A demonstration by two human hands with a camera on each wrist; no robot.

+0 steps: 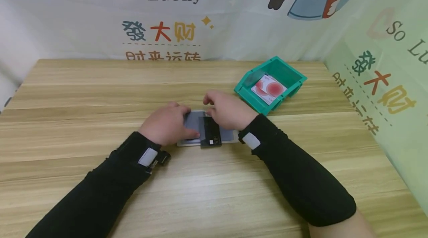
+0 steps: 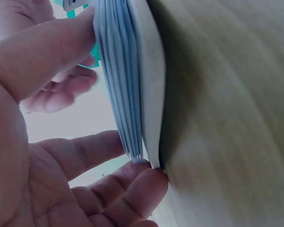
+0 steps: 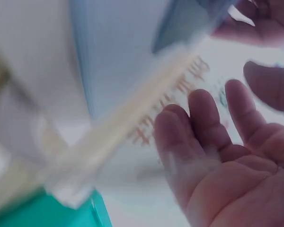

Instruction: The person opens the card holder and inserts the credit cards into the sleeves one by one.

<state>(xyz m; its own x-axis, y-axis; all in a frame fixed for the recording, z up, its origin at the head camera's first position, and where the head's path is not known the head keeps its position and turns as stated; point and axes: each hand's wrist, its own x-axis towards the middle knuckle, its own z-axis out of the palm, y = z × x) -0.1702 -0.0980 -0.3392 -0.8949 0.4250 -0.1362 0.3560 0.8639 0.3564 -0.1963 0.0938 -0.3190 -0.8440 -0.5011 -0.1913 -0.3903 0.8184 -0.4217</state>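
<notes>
A card holder (image 1: 193,121) with grey-blue plastic sleeves lies on the table in the head view. Across its middle is a black card (image 1: 210,134) marked VIP, its near end jutting past the holder's edge. My left hand (image 1: 167,124) grips the holder's left part, thumb over the sleeves. The left wrist view shows the stacked sleeves (image 2: 118,80) edge-on beside a pale cover (image 2: 151,80), with fingertips at their far end. Over the card's far end hovers my right hand (image 1: 230,109), fingers loosely bent; its palm (image 3: 241,175) is bare in the right wrist view.
A green plastic bin (image 1: 294,74) stands behind and right of the holder, close to my right wrist. Inside it lie red-and-white cards (image 1: 269,89). Printed cloth (image 1: 234,26) hangs behind the wooden table (image 1: 187,200) and along its right side.
</notes>
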